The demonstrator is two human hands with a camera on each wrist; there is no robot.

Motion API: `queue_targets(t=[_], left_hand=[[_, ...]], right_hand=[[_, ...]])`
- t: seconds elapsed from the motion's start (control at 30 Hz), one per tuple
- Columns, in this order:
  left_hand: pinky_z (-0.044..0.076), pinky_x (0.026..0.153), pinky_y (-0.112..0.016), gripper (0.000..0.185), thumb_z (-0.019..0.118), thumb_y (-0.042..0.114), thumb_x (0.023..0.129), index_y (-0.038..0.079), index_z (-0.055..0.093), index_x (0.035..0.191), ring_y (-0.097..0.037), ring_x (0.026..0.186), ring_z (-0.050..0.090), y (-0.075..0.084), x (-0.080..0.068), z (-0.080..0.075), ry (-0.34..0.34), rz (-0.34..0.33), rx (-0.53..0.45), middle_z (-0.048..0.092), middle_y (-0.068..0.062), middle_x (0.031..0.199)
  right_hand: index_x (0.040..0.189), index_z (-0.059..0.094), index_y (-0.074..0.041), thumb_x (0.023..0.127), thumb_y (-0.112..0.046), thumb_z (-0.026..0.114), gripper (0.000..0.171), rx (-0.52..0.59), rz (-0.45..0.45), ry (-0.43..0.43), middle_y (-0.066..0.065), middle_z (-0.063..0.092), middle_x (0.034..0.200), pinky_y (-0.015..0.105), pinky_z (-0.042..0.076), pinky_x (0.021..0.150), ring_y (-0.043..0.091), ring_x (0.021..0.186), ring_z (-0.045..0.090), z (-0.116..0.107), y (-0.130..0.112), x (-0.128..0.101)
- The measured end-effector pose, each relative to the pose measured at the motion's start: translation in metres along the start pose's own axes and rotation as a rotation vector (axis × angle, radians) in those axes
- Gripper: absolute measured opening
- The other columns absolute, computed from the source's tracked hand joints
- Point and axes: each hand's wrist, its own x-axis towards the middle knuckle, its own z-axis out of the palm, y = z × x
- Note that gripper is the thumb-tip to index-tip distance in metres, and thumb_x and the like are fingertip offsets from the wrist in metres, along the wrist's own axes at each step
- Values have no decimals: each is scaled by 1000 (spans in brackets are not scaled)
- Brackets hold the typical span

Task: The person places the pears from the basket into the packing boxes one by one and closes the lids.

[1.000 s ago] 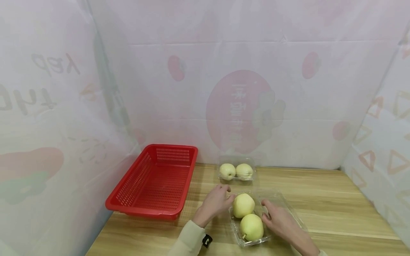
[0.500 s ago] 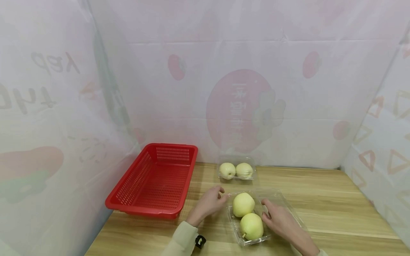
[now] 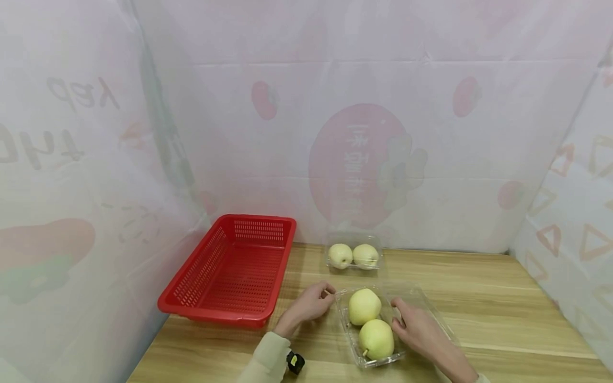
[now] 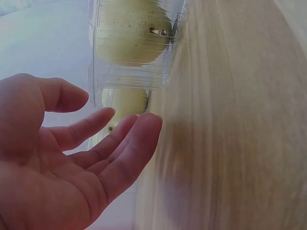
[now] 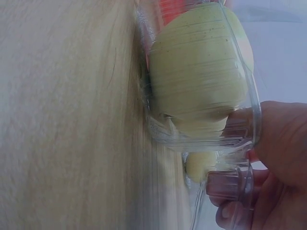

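Observation:
A clear plastic clamshell box (image 3: 380,363) lies on the table with its lid (image 3: 413,292) folded out to the right. In its tray sit two yellow-green pears (image 3: 376,339), one behind the other. My right hand (image 3: 420,331) grips the box along its right side, the thumb over the tray wall and the fingers around the hinge edge (image 5: 249,191). By the far left corner of the tray is my left hand (image 3: 310,303), fingers loosely bent. The left wrist view shows nothing in that palm, with thumb and index fingertips close to the box's rim (image 4: 94,96).
A red slotted plastic basket (image 3: 217,318) stands on the left. Behind the front box, near the back wall, another clear box (image 3: 353,267) holds two pears (image 3: 366,256). White printed sheeting (image 3: 287,159) encloses the wooden table (image 3: 503,319) at the back and sides.
My left hand has drawn back leftward from beside the far pear to just outside the tray's left rim. The tray's left side has spread slightly outward. My right hand has stayed in place.

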Motion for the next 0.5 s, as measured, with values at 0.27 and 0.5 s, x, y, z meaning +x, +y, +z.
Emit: queue_targets(t=[0.27, 0.5], left_hand=[[52, 51, -32, 21, 52, 17, 95, 8, 63, 110, -20, 62, 60, -4, 1, 4, -37, -45, -146, 65, -18, 82], [52, 54, -34, 18, 54, 17, 93, 7, 63, 105, -20, 62, 57, -2, 0, 5, -69, -99, -286, 63, -15, 83]], right_hand=[[113, 61, -12, 85, -13, 66, 28, -7, 3, 12, -14, 39, 58, 19, 28, 44, 0, 48, 31, -1, -1, 0], [116, 62, -12, 90, -16, 63, 26, 49, 24, -13, -15, 40, 56, 19, 30, 44, -1, 47, 32, -3, 1, -1]])
